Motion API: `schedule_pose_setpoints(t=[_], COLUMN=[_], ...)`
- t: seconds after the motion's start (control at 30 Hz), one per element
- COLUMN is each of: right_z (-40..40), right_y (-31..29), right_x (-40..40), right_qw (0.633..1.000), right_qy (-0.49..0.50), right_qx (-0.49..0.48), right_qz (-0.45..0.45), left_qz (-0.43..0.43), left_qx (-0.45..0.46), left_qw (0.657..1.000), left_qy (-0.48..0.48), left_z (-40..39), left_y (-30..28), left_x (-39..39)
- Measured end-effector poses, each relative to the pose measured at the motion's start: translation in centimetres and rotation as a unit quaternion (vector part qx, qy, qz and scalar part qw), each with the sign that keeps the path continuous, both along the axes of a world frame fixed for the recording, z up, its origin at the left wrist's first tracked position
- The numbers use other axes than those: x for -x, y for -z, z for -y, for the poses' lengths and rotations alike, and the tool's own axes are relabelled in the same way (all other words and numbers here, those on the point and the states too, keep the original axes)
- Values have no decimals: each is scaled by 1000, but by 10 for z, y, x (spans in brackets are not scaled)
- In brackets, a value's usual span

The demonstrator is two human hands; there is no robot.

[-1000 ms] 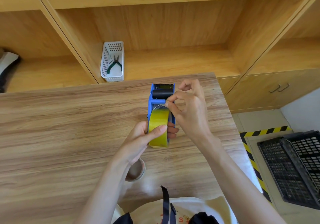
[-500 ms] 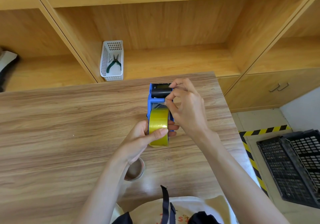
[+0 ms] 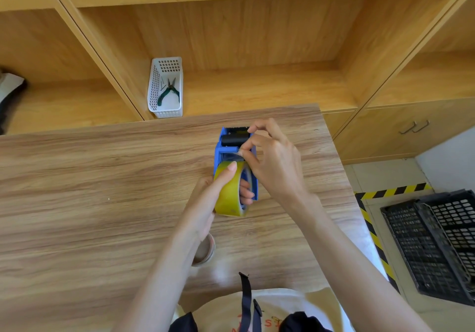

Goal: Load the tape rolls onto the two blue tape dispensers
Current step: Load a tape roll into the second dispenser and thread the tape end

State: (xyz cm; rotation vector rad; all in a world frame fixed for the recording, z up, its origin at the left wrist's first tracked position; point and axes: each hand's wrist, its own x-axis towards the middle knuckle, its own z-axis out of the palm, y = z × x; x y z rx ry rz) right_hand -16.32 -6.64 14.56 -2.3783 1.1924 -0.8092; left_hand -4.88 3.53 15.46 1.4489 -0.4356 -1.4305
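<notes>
A blue tape dispenser is held over the wooden table, with a yellow tape roll seated in it. My left hand grips the roll and the dispenser from the left, thumb on top of the roll. My right hand pinches the clear free end of the tape just below the dispenser's black roller. The serrated blade is at the dispenser's far end. A second roll, or a spent core, lies on the table, partly hidden under my left forearm. Only one dispenser is in view.
A white perforated basket with green-handled pliers stands on the shelf behind the table. Black plastic crates sit on the floor at the right, beside yellow-black floor tape. The table's right edge is close to my right arm.
My right hand's pinch on the tape end has shifted slightly towards the roller. My left thumb has slid further up over the roll. The dispenser has stayed in place.
</notes>
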Motion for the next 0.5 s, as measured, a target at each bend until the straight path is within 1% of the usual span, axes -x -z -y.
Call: schedule_pose_setpoints(t=[0.13, 0.23, 0.37, 0.5], right_z=[5, 8, 9, 8], right_y=[1, -1, 0, 4], right_x=[-2, -1, 1, 0], right_qw=[1000, 999, 998, 999], right_qy=[-1, -9, -35, -29], right_qx=[-5, 20, 47, 25], right_qz=[20, 28, 13, 23], left_qz=[-27, -61, -101, -107], left_qx=[-6, -8, -20, -16], left_qw=[1000, 998, 995, 994], left_qy=[6, 12, 14, 18], left_z=[4, 5, 3, 1], left_y=[-1, -1, -3, 1], left_x=[0, -3, -5, -5])
